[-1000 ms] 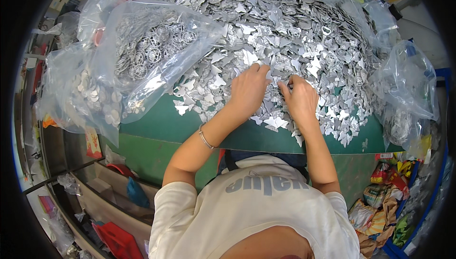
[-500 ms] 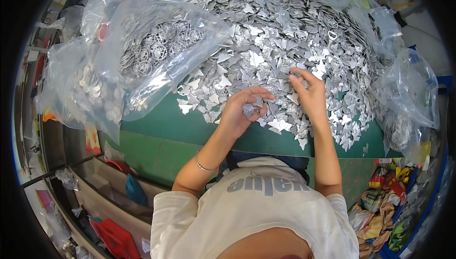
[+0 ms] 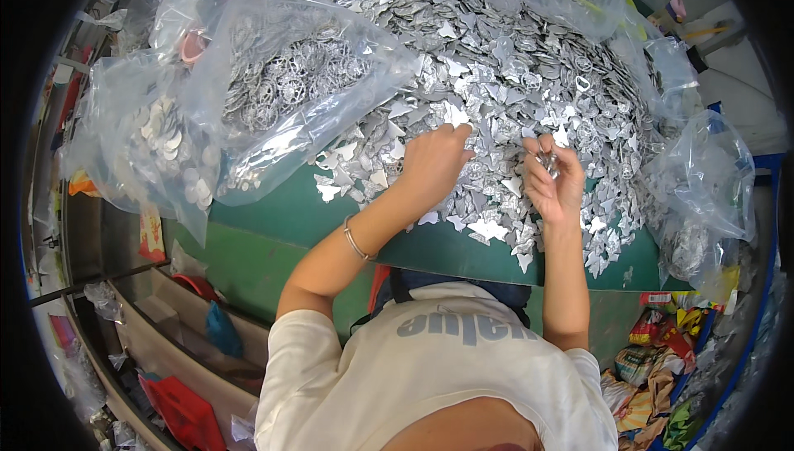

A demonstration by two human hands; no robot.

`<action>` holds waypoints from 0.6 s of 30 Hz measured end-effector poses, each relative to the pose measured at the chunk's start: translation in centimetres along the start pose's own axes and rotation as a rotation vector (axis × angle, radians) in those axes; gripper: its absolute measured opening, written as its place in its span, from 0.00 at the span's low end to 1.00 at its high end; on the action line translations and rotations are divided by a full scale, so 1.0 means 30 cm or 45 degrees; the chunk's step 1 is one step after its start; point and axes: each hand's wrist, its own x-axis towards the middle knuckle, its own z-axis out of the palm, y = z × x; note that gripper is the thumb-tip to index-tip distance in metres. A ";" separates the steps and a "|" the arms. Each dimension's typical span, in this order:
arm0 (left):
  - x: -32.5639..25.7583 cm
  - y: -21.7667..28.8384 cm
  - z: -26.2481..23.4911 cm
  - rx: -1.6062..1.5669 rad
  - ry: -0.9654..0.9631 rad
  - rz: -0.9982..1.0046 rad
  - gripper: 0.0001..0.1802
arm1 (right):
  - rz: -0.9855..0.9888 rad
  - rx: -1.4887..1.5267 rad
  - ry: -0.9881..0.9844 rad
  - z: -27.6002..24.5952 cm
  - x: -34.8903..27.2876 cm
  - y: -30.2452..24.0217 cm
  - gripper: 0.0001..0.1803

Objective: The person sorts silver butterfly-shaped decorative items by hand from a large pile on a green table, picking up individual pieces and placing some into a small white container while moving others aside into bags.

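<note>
A broad heap of small flat silver metal pieces point(image 3: 496, 62), many butterfly- or star-shaped, covers the green tabletop point(image 3: 273, 226). Over its near middle, my left hand point(image 3: 437, 163) is turned back-up. Its fingers curl down at the pieces, and whatever lies between them is hidden. To the right, my right hand point(image 3: 552, 190) is raised just above the heap, palm turned up. Its bent fingers are closed on a small silver metal piece point(image 3: 546, 159), whose exact shape I cannot make out.
A clear plastic bag point(image 3: 298, 133) of round openwork metal pieces lies left of the heap, beside another bag with silver discs point(image 3: 165, 133). More clear plastic point(image 3: 703, 170) stands at the right edge. An open drawer point(image 3: 165, 310) is below left; colourful packets point(image 3: 653, 343) lie below right.
My left hand has turned from palm-up, with silver pieces in it, to back-up and reached farther over the heap. My right hand has drawn back and turned palm-up with a metal piece.
</note>
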 end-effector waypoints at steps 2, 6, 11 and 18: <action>0.015 -0.008 0.021 0.023 0.006 0.009 0.16 | -0.033 0.155 0.135 0.028 0.002 0.012 0.08; 0.012 -0.039 0.058 -0.019 0.133 -0.029 0.15 | 0.042 0.110 0.167 -0.001 0.023 0.007 0.10; 0.003 -0.103 -0.016 -1.481 0.039 -0.612 0.07 | -0.382 -2.127 0.507 0.051 0.072 0.097 0.09; -0.065 -0.078 -0.088 -2.181 0.102 -0.926 0.09 | -0.602 -3.073 0.505 0.061 0.112 0.153 0.11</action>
